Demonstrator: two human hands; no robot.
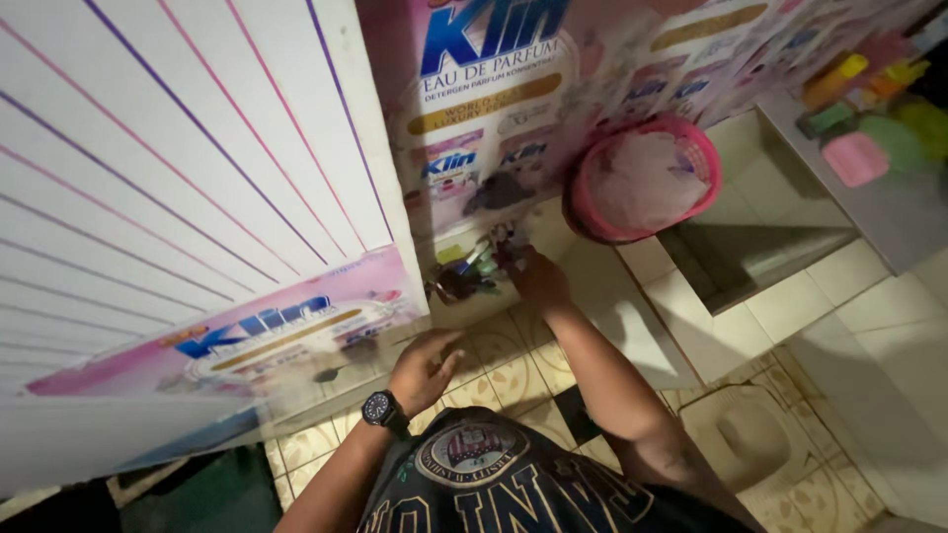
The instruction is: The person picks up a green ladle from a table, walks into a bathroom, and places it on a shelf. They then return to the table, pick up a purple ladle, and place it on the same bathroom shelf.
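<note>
Door, white with thin stripes and a pink poster, stands at the left. Past it, a pink basin sits on a tiled ledge. On the floor lies a small heap of toiletries, likely light, hard and slippery, best pinched singly. The right hand reaches into it, grip hidden. The left hand hovers loosely curled, empty.

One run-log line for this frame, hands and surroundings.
right hand: reaching into toiletries cluster | left hand: empty, open, above tiled floor | nearby: pink basin, white door
</note>
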